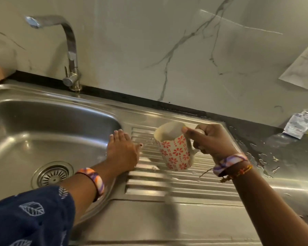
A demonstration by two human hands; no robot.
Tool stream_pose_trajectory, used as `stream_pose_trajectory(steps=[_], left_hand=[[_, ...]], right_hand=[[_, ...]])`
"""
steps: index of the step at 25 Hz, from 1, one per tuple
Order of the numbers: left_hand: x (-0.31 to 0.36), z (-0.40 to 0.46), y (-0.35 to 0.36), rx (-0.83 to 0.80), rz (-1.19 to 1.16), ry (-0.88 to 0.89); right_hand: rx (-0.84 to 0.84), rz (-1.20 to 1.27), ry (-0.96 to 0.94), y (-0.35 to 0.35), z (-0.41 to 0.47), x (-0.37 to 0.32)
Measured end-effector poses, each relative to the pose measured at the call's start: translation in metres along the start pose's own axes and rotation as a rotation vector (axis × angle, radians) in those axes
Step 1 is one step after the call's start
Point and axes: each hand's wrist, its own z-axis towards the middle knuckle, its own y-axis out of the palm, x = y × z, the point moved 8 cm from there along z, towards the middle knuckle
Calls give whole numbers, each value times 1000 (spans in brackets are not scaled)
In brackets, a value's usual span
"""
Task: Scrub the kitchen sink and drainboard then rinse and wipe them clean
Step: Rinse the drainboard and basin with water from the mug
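Head view: the right hand (212, 141) grips a patterned mug (173, 148) by its handle, tipped toward the left over the ribbed drainboard (176, 183), near its back edge. The left hand (122, 150) lies flat with fingers straight, pressing the steel at the drainboard's left edge, just beside the sink (34, 132). The tap (70, 50) stands at the sink's back rim; no water runs from it. Water beads on the worktop (283, 157) by the drainboard's right edge.

The mug looks like a rinse pour. Tipped too fast, water could splash over the right edge onto the already wet worktop. A wet handle could slip and the mug chip on the steel.
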Motion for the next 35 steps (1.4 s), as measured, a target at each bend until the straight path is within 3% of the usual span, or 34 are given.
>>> stream_pose_trajectory(steps=[2,5,9,13,16,24,29,35], left_hand=[[24,0,-7,30,-7,114],[116,-25,-2,61,-28,441],[251,-62,29,-64,-94,750],[330,-27,57,-88,-160,758],[352,17,69,-48,-79,715],[311,88,49,129,-120,526],[193,131,28,148,-102,266],[67,135,10,125,-100,147]], right_hand=[[59,136,21,-15,-4,2],[140,176,87,-56,-17,16],[206,-104,168,-123,-42,54],[179,-383,294,-169,-46,104],[141,-545,308,-178,-24,130],[68,-835,116,-119,85,117],[44,-942,-17,-63,125,75],[1,-1040,-173,25,153,12]])
